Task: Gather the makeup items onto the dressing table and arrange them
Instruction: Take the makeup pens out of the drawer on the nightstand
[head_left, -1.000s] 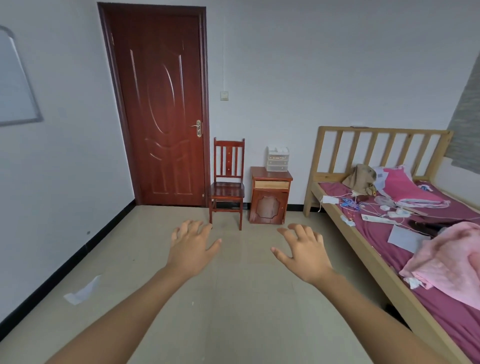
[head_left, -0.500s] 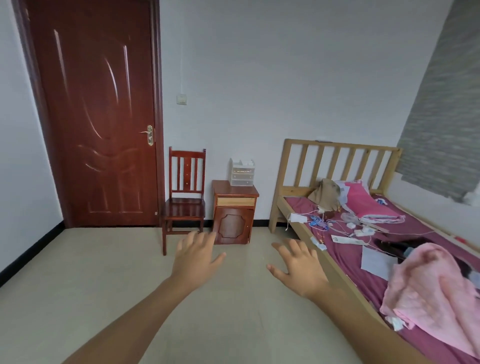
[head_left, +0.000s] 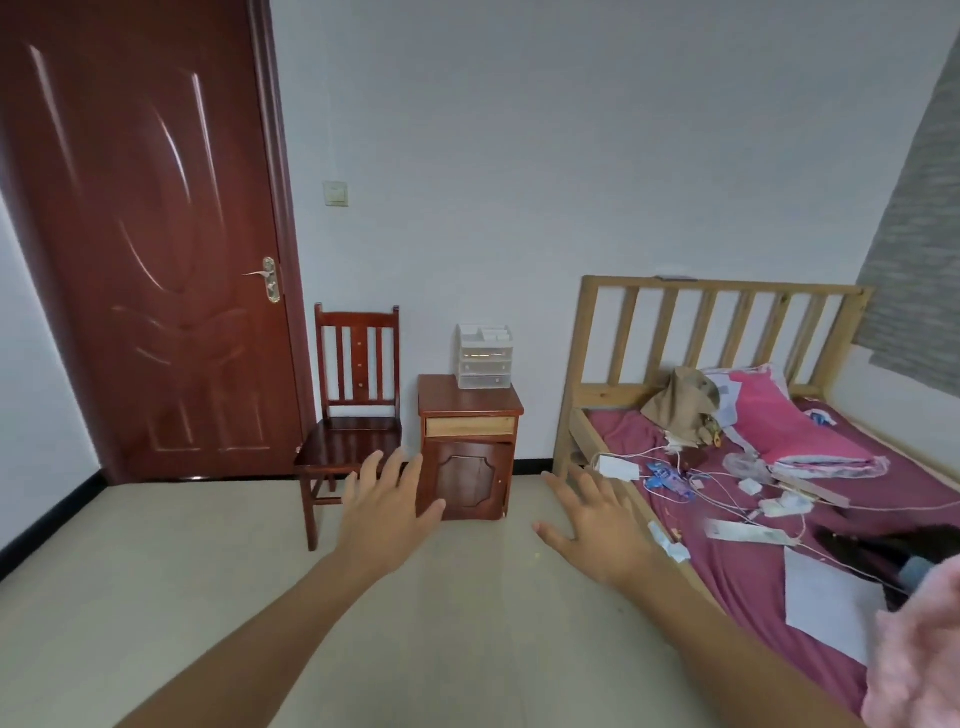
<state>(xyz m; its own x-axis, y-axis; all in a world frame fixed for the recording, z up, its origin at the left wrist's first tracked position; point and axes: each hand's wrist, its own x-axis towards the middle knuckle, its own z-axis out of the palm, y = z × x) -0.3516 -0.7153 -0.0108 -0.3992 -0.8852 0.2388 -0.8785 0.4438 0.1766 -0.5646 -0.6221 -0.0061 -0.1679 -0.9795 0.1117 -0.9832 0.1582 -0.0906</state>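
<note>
Small items (head_left: 667, 475), prob. the makeup (blurred, can't confirm), lie loose on the bed (head_left: 737, 571) at ~2 o'clock from the hands; none on the cabinet (head_left: 467, 395) yet. Longest piece, a flat white tube (head_left: 748, 531), lies flat, long axis ~9-to-3; cap end: can't tell. Clear drawer organiser (head_left: 484, 358) sits on cabinet top at 12 o'clock, upright, drawers facing the room; judged the sorting spot. Left hand (head_left: 387, 512) and right hand (head_left: 597, 525) both out front, palms down, fingers spread, holding nothing; judged kept free for pickup. Right hand is nearer the bed, so likely reaches first. Chair (head_left: 358, 415) at 11 o'clock, just beside cabinet.
</note>
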